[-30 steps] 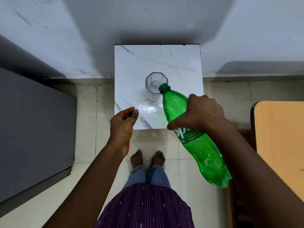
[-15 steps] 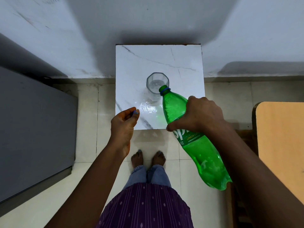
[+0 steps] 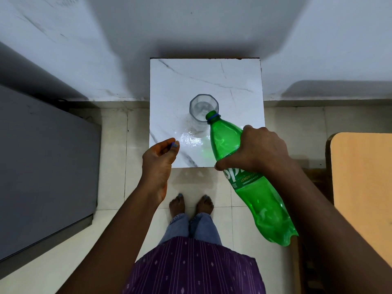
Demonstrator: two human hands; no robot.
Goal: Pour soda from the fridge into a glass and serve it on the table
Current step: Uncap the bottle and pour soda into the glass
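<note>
A clear faceted glass (image 3: 201,107) stands on the small white marble table (image 3: 233,81). My right hand (image 3: 257,150) grips a green soda bottle (image 3: 250,183) around its upper body. The bottle is uncapped and tilted, and its mouth rests at the glass's near-right rim. Soda fills the bottle's lower part near its base. Whether there is liquid in the glass is hard to tell. My left hand (image 3: 160,158) hovers at the table's front-left corner with thumb and fingers pinched on a small blue thing that looks like the bottle cap.
A grey fridge (image 3: 42,166) stands to the left. A tan wooden tabletop (image 3: 362,187) is at the right edge. The marble table sits against the white wall (image 3: 191,28). My bare feet (image 3: 191,205) are on the tiled floor just in front of it.
Hardly anything differs: the bottle stays tilted with its mouth at the glass rim, its base dipping slightly. My left hand holds its place.
</note>
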